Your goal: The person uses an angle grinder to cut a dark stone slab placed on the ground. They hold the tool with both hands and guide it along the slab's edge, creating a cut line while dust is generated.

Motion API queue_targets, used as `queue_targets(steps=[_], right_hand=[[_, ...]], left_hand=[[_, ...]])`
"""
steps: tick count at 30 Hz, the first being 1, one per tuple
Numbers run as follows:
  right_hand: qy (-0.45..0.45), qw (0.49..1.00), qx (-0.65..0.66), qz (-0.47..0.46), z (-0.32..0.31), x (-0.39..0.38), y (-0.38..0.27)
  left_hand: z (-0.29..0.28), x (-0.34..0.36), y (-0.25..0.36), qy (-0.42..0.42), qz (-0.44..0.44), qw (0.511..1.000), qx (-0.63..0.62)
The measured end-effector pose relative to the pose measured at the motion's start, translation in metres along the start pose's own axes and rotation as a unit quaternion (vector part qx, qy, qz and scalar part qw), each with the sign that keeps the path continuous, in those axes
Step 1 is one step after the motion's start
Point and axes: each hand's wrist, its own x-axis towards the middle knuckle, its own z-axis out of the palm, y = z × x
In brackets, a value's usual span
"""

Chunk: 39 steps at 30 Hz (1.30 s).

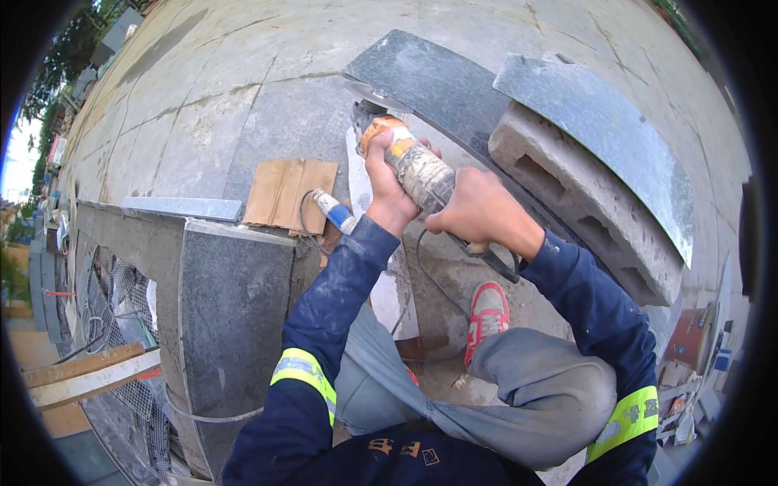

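Note:
Both my hands are closed round a dusty angle grinder (pixel 417 170) with an orange collar, held diagonally in the centre. My left hand (pixel 387 186) wraps its front half, fingers curled round the barrel; my right hand (pixel 482 206) grips the rear body, near the hanging cable. The round disc (pixel 377 99) overlaps the near edge of a dark grey stone slab (pixel 425 69); whether it touches is unclear. To the right, a lighter grey slab (pixel 600 130) rests on a hollow concrete block (pixel 583 219). A blue-and-white cylindrical object (pixel 332 208) with a cord lies left of my left hand.
Cardboard (pixel 288 194) lies left, beside a dark stone-clad ledge (pixel 231 332) with a narrow stone strip (pixel 178 208) across its top. Wire mesh (pixel 121 340) and timber (pixel 93 373) are at lower left, stacked offcuts (pixel 689 381) at right. My knee and shoe (pixel 486 320) are below the grinder; pavement (pixel 211 113) stretches beyond.

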Motion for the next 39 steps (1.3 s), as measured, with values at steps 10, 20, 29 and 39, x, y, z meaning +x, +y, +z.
queue_targets(steps=[10,20,29,39], right_hand=[[0.028,1.0,0.004,0.0,0.003,-0.02,0.005],[0.009,1.0,0.004,0.023,-0.003,-0.037,0.001],[0.009,1.0,0.0,0.018,-0.006,-0.016,-0.003],[-0.004,1.0,0.004,0.01,-0.003,0.011,-0.004]], left_hand=[[0.011,-0.019,-0.011,-0.008,0.003,1.0,-0.013],[0.019,-0.034,-0.02,0.006,0.005,1.0,0.004],[0.014,-0.016,-0.006,0.006,0.01,1.0,0.001],[0.002,0.007,0.005,-0.008,0.01,1.0,0.007]])
